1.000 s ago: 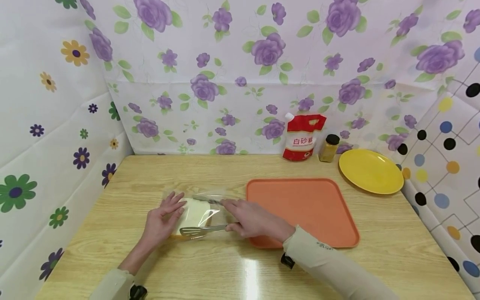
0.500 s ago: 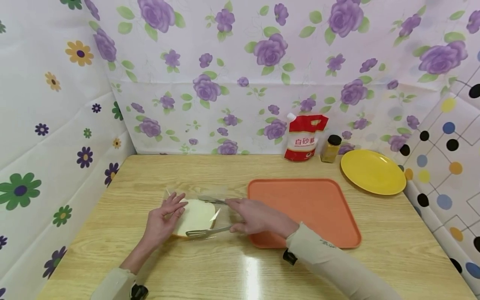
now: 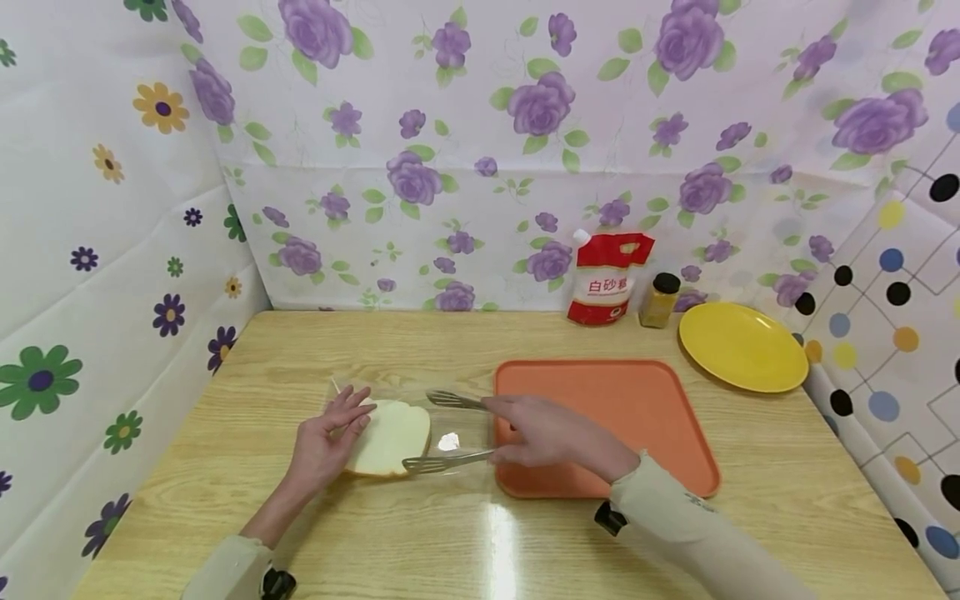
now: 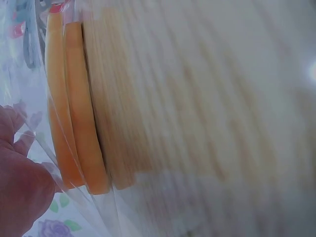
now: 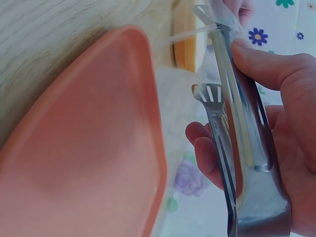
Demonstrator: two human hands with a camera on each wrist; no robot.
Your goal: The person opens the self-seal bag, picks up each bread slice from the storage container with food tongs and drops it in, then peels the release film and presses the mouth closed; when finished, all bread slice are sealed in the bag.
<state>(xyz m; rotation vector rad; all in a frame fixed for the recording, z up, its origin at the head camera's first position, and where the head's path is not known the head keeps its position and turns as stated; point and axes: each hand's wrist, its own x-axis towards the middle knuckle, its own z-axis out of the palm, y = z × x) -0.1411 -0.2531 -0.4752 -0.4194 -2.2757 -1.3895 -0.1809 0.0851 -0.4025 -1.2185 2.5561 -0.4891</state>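
Observation:
Bread slices point(image 3: 390, 437) lie in a clear plastic bag point(image 3: 465, 433); two crust edges point(image 4: 86, 113) show side by side in the left wrist view. My left hand point(image 3: 322, 446) holds the bag at the bread's left side, thumb and fingertips over its edge. With my right hand point(image 3: 543, 437) I grip metal tongs point(image 3: 450, 460), also large in the right wrist view. Their slotted tips are spread apart, pointing left toward the bread. The tips overlap the bag's right part in the head view, and no bread is between them.
An orange tray point(image 3: 607, 429) lies under and beyond my right hand. At the back right stand a red and white pouch point(image 3: 602, 279) and a black-capped jar point(image 3: 660, 300). A yellow plate point(image 3: 742, 346) is at the far right, by the patterned wall covering.
My right hand and the tongs have moved right, so the tips slid back from over the bread toward the bag's right end. The left hand and bread have stayed in place.

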